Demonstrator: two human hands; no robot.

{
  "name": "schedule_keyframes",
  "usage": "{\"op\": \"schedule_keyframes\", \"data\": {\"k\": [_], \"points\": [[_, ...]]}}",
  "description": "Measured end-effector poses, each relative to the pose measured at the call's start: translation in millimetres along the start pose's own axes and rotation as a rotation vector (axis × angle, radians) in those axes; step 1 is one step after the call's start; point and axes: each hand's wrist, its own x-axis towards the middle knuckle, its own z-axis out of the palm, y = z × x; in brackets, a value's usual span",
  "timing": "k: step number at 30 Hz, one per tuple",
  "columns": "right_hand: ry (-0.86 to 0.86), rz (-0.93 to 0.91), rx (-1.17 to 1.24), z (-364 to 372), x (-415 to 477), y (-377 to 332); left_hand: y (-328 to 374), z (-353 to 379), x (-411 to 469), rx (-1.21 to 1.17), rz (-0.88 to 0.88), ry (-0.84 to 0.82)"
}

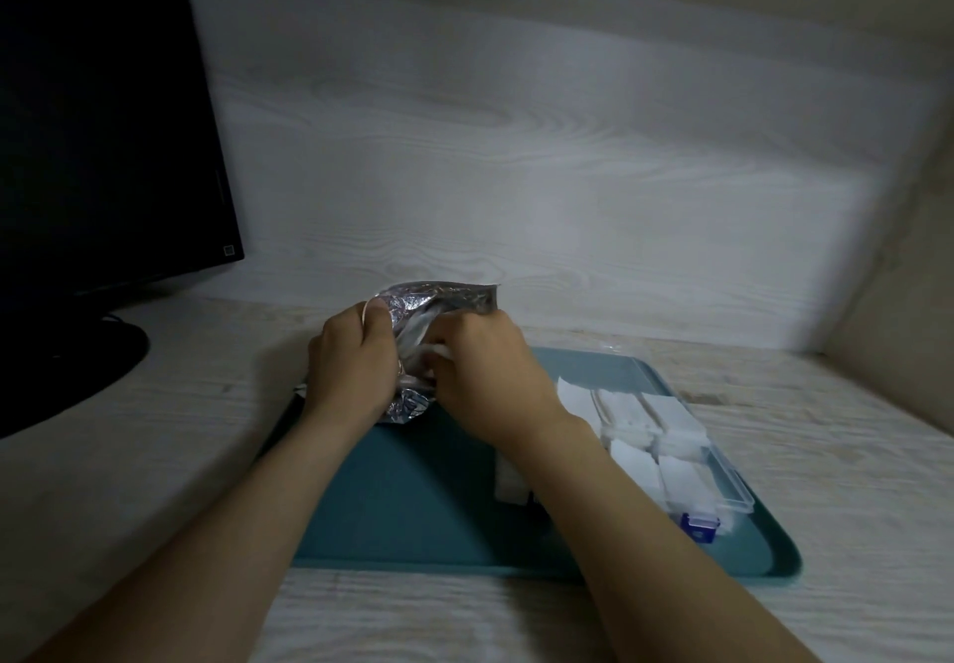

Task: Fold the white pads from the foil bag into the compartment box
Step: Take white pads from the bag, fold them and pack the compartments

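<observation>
The left hand (351, 363) curls round the crinkled silver foil bag (444, 298), thumb at its top edge, at the far left corner of the teal tray (402, 507). The right hand (485, 378), knuckles up, pinches a white pad (439, 350) at the bag's opening, which faces that hand. The clear compartment box (735, 489) lies on the tray's right side, its long axis running away from the person, with white pads inside.

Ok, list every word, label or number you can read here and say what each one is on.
No text here can be read.
On the monitor: a corner sticker, too small and blurred to read.
On the foil bag, gripped by the left hand: no print legible.
On the white pad pinched by the right hand: nothing.
On the compartment box and its blue latch: no legible marking.
</observation>
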Motion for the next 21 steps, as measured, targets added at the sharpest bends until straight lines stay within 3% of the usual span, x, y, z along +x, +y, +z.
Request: {"op": "schedule_keyframes", "data": {"k": [4, 7, 21], "points": [[0.221, 0.042, 0.108, -12, -11, -1, -1, 2, 1, -0.024, 0.024, -0.002], [0.262, 0.069, 0.139, -11, -13, 1, -1, 2, -2, -0.066, 0.046, -0.032], [0.050, 0.041, 0.080, -5, -14, 3, 3, -2, -8, -0.199, 0.067, -0.211]]}}
